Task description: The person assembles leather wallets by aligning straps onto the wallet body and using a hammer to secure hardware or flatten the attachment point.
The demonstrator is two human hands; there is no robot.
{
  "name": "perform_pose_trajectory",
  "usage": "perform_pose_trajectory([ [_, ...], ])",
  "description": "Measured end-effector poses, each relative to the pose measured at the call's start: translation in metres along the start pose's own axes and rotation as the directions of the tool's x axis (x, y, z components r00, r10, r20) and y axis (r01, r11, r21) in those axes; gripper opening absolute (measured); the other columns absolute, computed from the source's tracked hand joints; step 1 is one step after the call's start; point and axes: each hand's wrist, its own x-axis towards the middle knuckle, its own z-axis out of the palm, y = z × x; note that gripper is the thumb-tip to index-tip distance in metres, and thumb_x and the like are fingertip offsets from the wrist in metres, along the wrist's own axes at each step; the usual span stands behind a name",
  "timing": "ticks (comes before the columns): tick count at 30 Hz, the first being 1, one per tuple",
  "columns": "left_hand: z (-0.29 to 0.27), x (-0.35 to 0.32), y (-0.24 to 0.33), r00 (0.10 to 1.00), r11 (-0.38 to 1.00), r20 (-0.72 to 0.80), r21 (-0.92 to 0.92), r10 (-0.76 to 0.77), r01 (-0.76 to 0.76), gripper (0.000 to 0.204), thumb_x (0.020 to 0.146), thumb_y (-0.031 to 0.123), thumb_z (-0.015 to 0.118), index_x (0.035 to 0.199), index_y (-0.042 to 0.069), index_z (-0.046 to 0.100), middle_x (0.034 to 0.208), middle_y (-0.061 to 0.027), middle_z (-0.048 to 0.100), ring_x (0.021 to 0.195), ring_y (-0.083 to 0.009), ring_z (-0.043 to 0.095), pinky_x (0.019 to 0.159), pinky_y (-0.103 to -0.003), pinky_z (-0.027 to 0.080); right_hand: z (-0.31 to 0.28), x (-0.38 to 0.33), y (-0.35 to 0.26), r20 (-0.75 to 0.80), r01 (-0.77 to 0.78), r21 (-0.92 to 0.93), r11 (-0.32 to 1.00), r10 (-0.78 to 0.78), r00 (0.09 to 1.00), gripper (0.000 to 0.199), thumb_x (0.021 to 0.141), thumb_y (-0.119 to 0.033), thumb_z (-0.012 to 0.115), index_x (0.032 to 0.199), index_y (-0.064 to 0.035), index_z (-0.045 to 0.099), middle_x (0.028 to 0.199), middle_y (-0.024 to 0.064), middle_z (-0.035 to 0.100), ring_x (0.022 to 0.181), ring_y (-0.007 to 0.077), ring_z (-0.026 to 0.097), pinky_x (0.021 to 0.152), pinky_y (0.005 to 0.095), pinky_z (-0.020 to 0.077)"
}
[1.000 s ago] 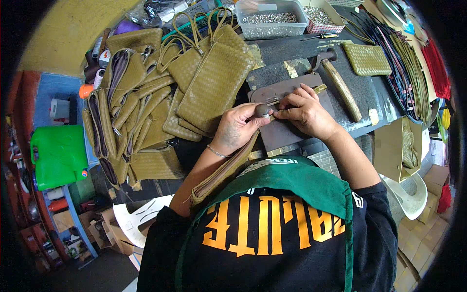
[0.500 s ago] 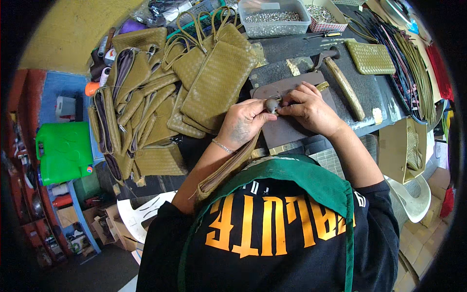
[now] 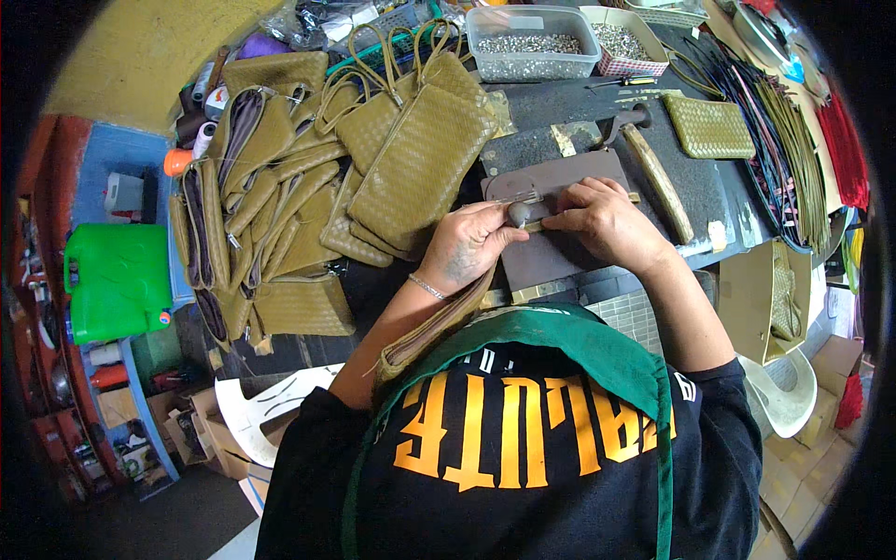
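My left hand (image 3: 469,245) is closed on a small tool with a rounded grey end (image 3: 518,216) and a thin metal part; its exact kind is unclear. An olive woven pouch (image 3: 437,329) with a dark zipper edge hangs along the inside of my left forearm, partly behind the apron. Just right of the tool, my right hand (image 3: 607,222) has bent fingers pressed together on a narrow olive strap (image 3: 533,227). Most of that strap is hidden under the fingers. Both hands are over a brown board (image 3: 551,257) on the dark worktable.
Olive woven pouches (image 3: 420,159) are piled at left. A hammer (image 3: 658,182) lies beyond my right hand, near another pouch (image 3: 709,126). Clear tub (image 3: 532,67) and checked box (image 3: 627,58) with small metal pieces stand behind. Bundled straps (image 3: 779,154) lie far right.
My right fingers have drawn slightly away from the grey tool end and lie lower on the strap. The tool's thin metal part shows more plainly. My left hand stays nearly in place.
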Motion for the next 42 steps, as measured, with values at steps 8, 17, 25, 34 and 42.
perform_pose_trajectory([
  [8, 0.002, -0.003, 0.0, 0.998, 0.998, -0.011, 0.022, 0.067, -0.067, 0.019, 0.07, 0.004, 0.068, 0.087, 0.0, 0.063, 0.081, -0.0096, 0.063, 0.072, -0.0185, 0.062, 0.062, -0.026, 0.049, -0.005, -0.01, 0.006, 0.038, -0.059, 0.124, 0.991, 0.055, 0.998, 0.025, 0.066, -0.011, 0.063, 0.09, -0.0162, 0.066, 0.086, 0.0019, 0.055, 0.091, 0.0215, 0.053, 0.081, 0.036, 0.0396],
  [17, 0.0, -0.002, 0.01, 0.995, 0.984, 0.033, 0.154, 0.089, -0.093, 0.023, 0.07, 0.01, 0.068, 0.09, 0.001, 0.061, 0.083, -0.0115, 0.062, 0.072, -0.0244, 0.061, 0.063, -0.03, 0.05, 0.001, 0.001, 0.021, -0.1, -0.031, -0.152, 0.988, 0.015, 0.995, 0.019, 0.069, -0.022, 0.062, 0.088, -0.0213, 0.067, 0.092, -0.0018, 0.055, 0.101, 0.0186, 0.047, 0.1, 0.0539, 0.023],
  [25, 0.005, -0.005, 0.004, 0.996, 0.989, -0.029, 0.123, 0.089, -0.085, 0.02, 0.068, 0.005, 0.069, 0.085, -0.002, 0.06, 0.079, -0.0127, 0.061, 0.066, -0.0222, 0.06, 0.059, -0.028, 0.048, 0.0, 0.003, 0.023, -0.226, -0.041, -0.075, 0.996, 0.023, 0.974, 0.027, 0.068, -0.023, 0.065, 0.095, -0.0224, 0.065, 0.102, 0.0032, 0.054, 0.103, 0.0235, 0.046, 0.098, 0.0487, 0.0263],
  [34, 0.007, -0.008, 0.003, 0.993, 0.991, -0.062, 0.095, 0.099, -0.093, 0.023, 0.068, 0.01, 0.069, 0.089, 0.004, 0.062, 0.082, -0.0107, 0.062, 0.07, -0.0244, 0.061, 0.061, -0.03, 0.05, 0.038, -0.065, 0.09, -0.355, -0.8, -0.191, 0.568, 0.72, 0.596, 0.054, 0.077, -0.026, 0.061, 0.124, -0.0104, 0.04, 0.105, 0.0138, 0.048, 0.098, 0.0314, 0.048, 0.073, 0.0437, 0.0464],
  [42, 0.006, -0.01, 0.004, 0.989, 0.985, -0.068, 0.128, 0.128, -0.119, 0.022, 0.068, 0.005, 0.068, 0.088, 0.001, 0.06, 0.084, -0.0116, 0.062, 0.072, -0.0243, 0.061, 0.062, -0.029, 0.049, -0.028, -0.051, 0.028, -0.273, -0.707, 0.387, 0.592, 0.806, 0.526, 0.037, 0.087, -0.024, 0.049, 0.119, -0.0069, 0.041, 0.089, 0.0251, 0.059, 0.085, 0.0397, 0.058, 0.071, 0.0416, 0.0457],
])
